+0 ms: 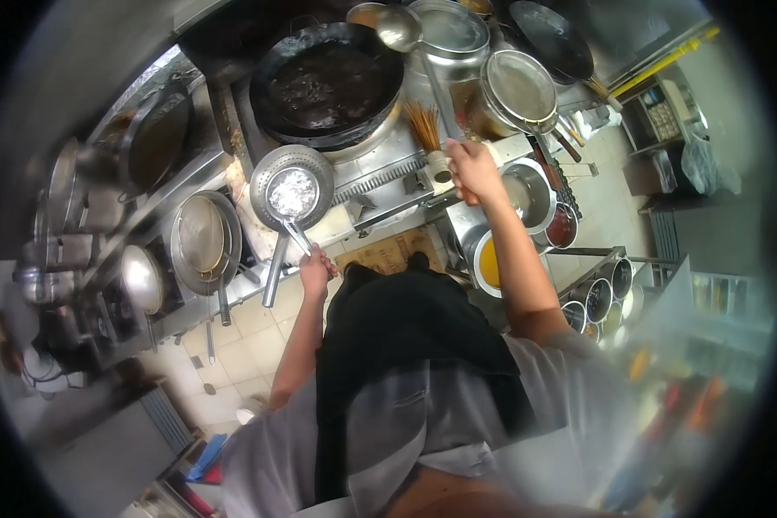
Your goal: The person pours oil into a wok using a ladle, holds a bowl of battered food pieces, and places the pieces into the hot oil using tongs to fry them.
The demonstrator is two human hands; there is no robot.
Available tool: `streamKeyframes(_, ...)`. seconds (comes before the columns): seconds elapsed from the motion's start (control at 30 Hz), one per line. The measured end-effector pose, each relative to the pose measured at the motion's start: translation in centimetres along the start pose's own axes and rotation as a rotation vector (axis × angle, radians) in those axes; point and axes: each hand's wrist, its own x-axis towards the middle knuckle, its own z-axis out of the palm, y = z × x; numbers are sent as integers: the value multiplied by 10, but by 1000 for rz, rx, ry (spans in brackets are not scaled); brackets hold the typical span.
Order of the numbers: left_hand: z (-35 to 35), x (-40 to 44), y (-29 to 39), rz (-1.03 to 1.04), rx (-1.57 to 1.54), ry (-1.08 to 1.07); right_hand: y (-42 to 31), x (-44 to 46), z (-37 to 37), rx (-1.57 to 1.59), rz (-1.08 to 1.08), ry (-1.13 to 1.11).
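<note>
Two bare hands, viewed from the head camera, each at a handle above the front of a stove [380,147]. The left hand [318,269] has its fingers closed together around the end of a metal handle [298,239]; the perforated strainer [259,181] lies beyond these fingers, up and to the left in the view, well clear of the fingertips. Within the strainer's bowl sits a round patch of bright white material [292,192], its exact nature not discernible. A second metal handle [276,274] slopes down from the strainer, beside the left hand and apart from it. Which of the two handles belongs to the strainer cannot be told.

The right hand [475,173] has its fingers curled shut on the long handle [433,84] of a ladle [398,28]. The ladle's bowl lies far beyond the fingers, at the upper edge of the view, near the rim of a large black wok [272,121] with a dark, glossy interior. A bundled brush [424,128] stands just beside the right hand, on its left in the view.

Near the right forearm are a metal pot [540,194], a container of yellow contents [489,261] and a smaller vessel of red contents [562,226]. A round mesh sieve [520,85] rests above the right hand.
</note>
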Motion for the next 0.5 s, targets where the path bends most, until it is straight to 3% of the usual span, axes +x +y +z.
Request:
streamKeyframes(0.17,-14,-3,-2,36,-36,27,25,61,50,-361,-42,-44)
streamKeyframes(0.33,-25,-9,-4,30,-114,82,39,72,71,-298,87,-114)
streamKeyframes(0.4,-26,-13,-4,31,-133,104,38,71,69,159,194,-260)
streamKeyframes(0.43,-26,-15,-5,30,-133,106,34,68,67,159,195,-262)
streamKeyframes(0.5,-25,-15,-5,26,-164,106,22,59,59,494,390,-318)
